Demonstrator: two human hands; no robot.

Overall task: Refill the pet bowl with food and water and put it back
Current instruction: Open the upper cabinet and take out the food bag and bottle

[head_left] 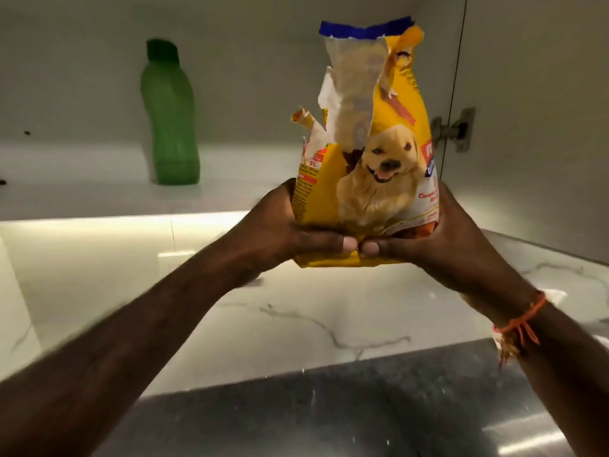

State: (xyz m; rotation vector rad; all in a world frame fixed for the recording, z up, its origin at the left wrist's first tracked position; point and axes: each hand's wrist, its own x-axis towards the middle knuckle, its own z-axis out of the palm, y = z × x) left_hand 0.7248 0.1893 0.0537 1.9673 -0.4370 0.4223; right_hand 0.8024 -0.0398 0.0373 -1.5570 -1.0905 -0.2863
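Observation:
A yellow dog food bag (pixel 372 166) with a puppy picture and a torn-open top is held upright in front of an open cabinet. My left hand (pixel 280 225) grips its lower left side and my right hand (pixel 431 235) grips its lower right side, thumbs meeting at the bag's bottom front. A green water bottle (pixel 169 117) with a green cap stands on the cabinet shelf, to the left of the bag. No pet bowl is in view.
The white cabinet shelf (pixel 82 179) has a lit front edge. A cabinet door hinge (pixel 456 130) sits right of the bag. Below lies a white marble counter (pixel 296 324), and a steel sink (pixel 329 413) is nearest to me.

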